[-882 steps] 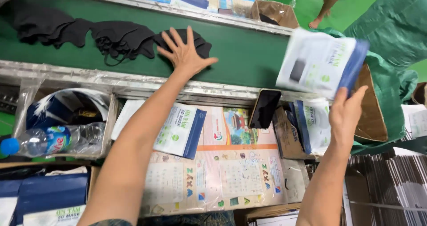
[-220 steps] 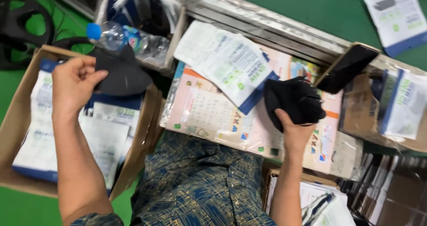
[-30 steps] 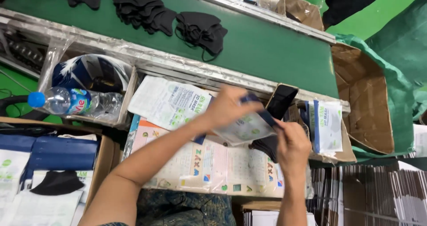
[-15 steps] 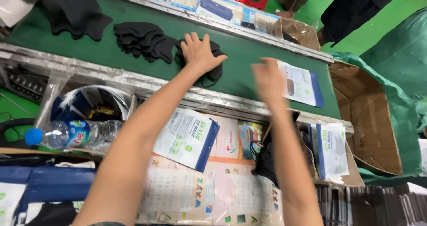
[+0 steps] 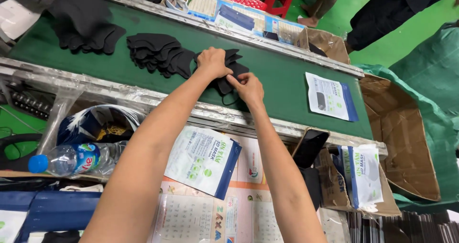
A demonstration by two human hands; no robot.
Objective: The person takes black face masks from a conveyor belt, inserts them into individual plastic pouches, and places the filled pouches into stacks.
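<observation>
On the green belt: both hands meet over one small pile of black masks [image 5: 230, 75], near the belt's [image 5: 282, 80] middle.
Left hand [image 5: 213, 62]: fingers curled down on top of that pile, gripping it.
Right hand [image 5: 247, 86]: fingertips pinched on the pile's near edge, just beside the left hand.
Mask piles on the belt: three — the held one, a second fanned pile [image 5: 155, 53] just to its left, a third pile [image 5: 91, 32] farther left. How many masks are in each cannot be told.
Sealed packets on the belt: one, a white and blue packet [image 5: 331, 96], lying flat, well apart from the hands to the right.
Packets on the near bench: one white and blue pouch [image 5: 204, 159] flat under the forearms, and a stack of the same kind standing in an open carton [image 5: 364, 175] at right; number in the stack unclear.
Phones: one dark phone [image 5: 310, 147], leaning against the belt's metal rail.
Bottles: one clear plastic bottle [image 5: 71, 158] with a blue cap, lying on its side at left.
Large cartons: one brown carton [image 5: 406, 133], open, at the belt's right end.
</observation>
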